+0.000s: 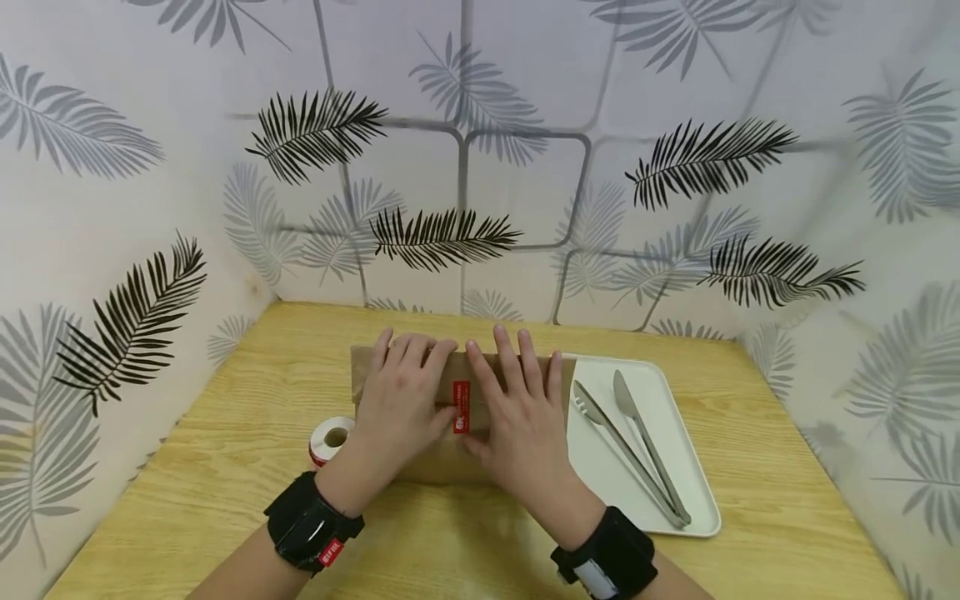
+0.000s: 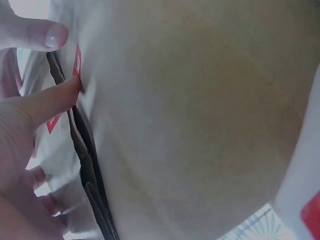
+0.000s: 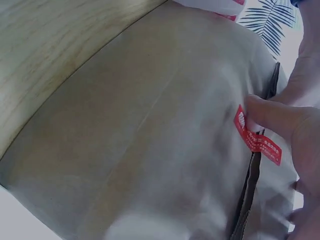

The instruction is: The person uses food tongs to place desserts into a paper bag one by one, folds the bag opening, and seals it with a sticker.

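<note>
A brown paper bag (image 1: 450,467) has its top folded over. One red sticker (image 1: 461,408) runs across the fold's edge. On the fold's left part, my left hand (image 1: 401,396) bends its fingers over the far edge, its thumb on the front beside the sticker. To the right, my right hand (image 1: 525,421) lies with fingers fairly straight and spread, their tips at the far edge. In the right wrist view a thumb (image 3: 270,112) presses at the sticker. The left wrist view shows the fold's dark open edge beside the sticker (image 2: 77,60).
A white-and-red roll (image 1: 330,437) stands left of the bag, close to my left forearm. On the right, a white tray (image 1: 652,379) extends beside the bag and carries metal tongs (image 1: 637,450). Behind the wooden table (image 1: 247,400) hangs leaf-patterned cloth (image 1: 517,192).
</note>
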{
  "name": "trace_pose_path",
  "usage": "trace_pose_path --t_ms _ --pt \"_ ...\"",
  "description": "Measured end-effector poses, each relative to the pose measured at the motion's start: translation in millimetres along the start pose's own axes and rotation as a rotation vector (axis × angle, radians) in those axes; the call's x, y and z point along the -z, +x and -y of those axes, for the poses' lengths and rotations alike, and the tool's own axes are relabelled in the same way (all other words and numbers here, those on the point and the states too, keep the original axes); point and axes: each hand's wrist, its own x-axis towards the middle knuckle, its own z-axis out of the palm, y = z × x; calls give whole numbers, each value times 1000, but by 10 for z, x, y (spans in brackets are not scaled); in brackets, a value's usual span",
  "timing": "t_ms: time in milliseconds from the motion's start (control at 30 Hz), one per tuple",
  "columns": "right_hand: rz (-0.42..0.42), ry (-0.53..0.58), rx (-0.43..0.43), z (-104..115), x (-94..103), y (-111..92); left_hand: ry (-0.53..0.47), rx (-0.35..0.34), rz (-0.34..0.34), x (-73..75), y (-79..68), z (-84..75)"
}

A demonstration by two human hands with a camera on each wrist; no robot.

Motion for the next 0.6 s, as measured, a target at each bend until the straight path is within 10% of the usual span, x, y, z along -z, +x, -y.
trace_pose_path --t_ms 600 --pt "115 102 -98 -105 384 63 46 70 115 286 2 -157"
